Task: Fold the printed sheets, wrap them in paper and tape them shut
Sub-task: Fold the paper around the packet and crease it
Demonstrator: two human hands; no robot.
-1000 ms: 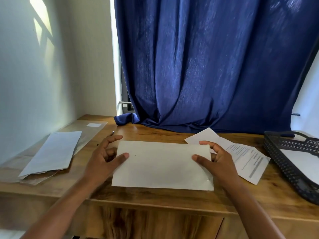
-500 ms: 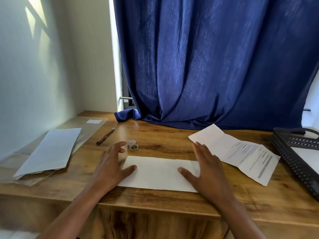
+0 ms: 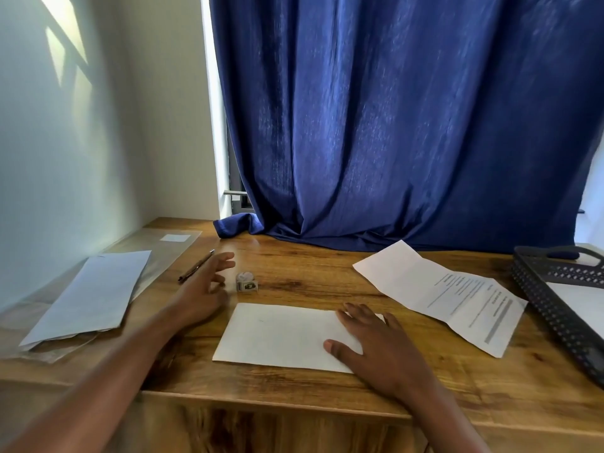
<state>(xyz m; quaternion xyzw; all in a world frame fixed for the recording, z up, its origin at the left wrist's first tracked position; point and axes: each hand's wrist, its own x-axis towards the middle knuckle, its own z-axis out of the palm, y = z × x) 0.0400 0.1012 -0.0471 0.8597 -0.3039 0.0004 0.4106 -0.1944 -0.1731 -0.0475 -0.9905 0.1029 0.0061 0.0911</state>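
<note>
My right hand (image 3: 384, 349) covers the near right corner of the folded paper (image 3: 281, 335). The black basket (image 3: 555, 308) is cut off at the right edge. My left hand (image 3: 204, 289) is blurred, and the small tape holder (image 3: 247, 282) is too small to read.

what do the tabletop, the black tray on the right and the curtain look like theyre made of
Tabletop: wood or wood-look laminate, with brown grain streaks and a soft sheen; I cannot tell which.
Black tray: probably moulded plastic, matte, its wall a grid of small holes.
Curtain: woven fabric, deep blue, hanging in soft folds.
</note>
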